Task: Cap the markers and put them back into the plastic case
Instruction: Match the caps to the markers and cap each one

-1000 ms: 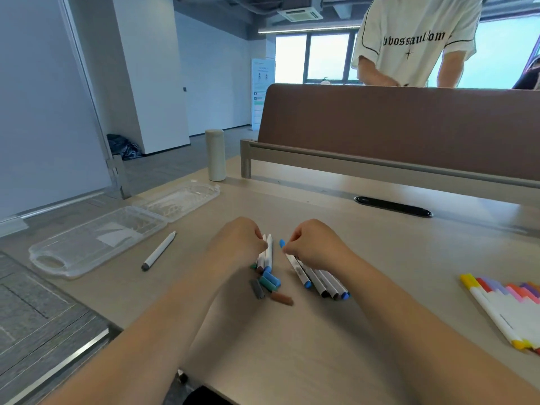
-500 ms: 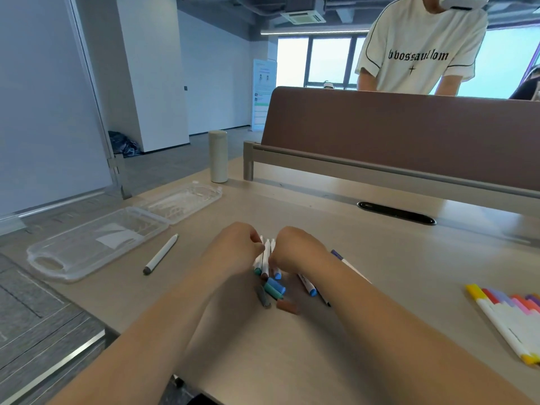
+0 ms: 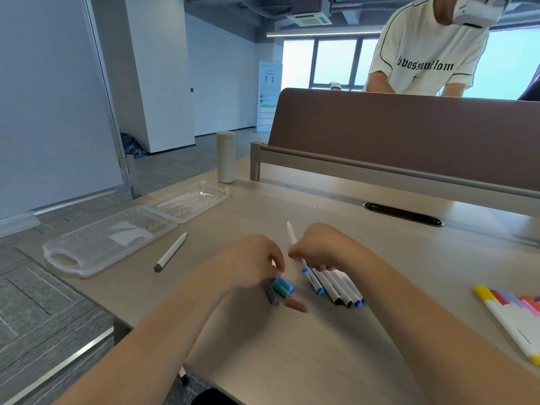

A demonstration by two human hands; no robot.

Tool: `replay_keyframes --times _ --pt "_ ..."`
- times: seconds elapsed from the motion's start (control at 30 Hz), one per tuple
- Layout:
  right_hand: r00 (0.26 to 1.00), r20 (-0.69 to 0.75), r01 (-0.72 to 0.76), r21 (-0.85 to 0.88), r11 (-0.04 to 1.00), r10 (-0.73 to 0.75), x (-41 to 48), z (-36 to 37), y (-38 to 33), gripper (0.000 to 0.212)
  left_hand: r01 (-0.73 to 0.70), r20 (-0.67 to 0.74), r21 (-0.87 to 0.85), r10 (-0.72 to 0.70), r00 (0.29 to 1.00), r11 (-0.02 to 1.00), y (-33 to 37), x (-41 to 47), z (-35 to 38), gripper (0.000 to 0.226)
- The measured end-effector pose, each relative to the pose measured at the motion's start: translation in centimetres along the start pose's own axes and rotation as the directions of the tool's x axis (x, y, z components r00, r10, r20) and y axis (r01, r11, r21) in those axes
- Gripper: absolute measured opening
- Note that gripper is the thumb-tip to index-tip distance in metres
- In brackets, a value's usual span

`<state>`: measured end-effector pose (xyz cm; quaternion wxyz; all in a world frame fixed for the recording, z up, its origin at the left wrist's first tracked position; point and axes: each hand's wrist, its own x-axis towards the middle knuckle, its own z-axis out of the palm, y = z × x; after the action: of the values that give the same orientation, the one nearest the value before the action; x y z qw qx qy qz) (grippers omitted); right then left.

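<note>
Loose markers (image 3: 333,285), caps (image 3: 283,287); open clear case (image 3: 108,244)

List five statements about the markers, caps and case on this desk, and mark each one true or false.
1. The right hand grips a white marker that points up and away. True.
2. The plastic case is closed. False: it lies open, with its lid folded out beside it.
3. Loose caps lie on the desk at the fingertips of the left hand. True.
4. The lone marker lies inside the case. False: it lies on the desk, outside the case and next to it.
5. The beige bottle stands upright beyond the lid. True.
</note>
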<state>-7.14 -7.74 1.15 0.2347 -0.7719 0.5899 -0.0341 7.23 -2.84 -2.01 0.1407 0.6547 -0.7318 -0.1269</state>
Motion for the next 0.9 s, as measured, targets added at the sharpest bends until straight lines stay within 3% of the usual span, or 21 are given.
replay_keyframes --times 0.27,0.57,0.7,0.77,0.83,0.9 --pt "1.0 -0.021 0.002 0.119 0.993 0.001 -0.7 -0.3 1.9 0.031 -0.037 0.095 0.141 0.024 0.995 0.989 1.1 1.0 0.9 0.011" --pt "1.0 -0.029 -0.004 0.142 0.99 0.008 -0.3 0.0 2.8 0.032 -0.084 0.04 0.197 0.078 0.996 0.977 1.2 1.2 1.7 0.014" --pt "0.999 -0.04 0.017 0.15 0.988 -0.011 0.1 -0.2 2.9 0.025 0.081 -0.166 -0.11 -0.098 0.981 0.991 0.9 1.4 1.2 0.015" --pt "0.999 -0.021 0.049 0.166 0.985 -0.046 -0.1 -0.3 2.9 0.021 0.133 -0.231 -0.371 -0.231 0.945 0.919 0.5 1.7 0.9 0.014" --pt "0.995 0.007 0.101 0.18 0.978 -0.104 -0.5 -0.5 2.7 0.015 0.133 -0.18 -0.72 -0.369 0.912 0.681 0.2 1.9 0.7 0.013" --pt "0.984 0.041 0.164 0.2 0.966 -0.175 -1.0 -0.6 2.4 0.016 0.124 -0.09 -0.904 -0.466 0.88 0.409 -0.2 2.2 0.8 0.015"
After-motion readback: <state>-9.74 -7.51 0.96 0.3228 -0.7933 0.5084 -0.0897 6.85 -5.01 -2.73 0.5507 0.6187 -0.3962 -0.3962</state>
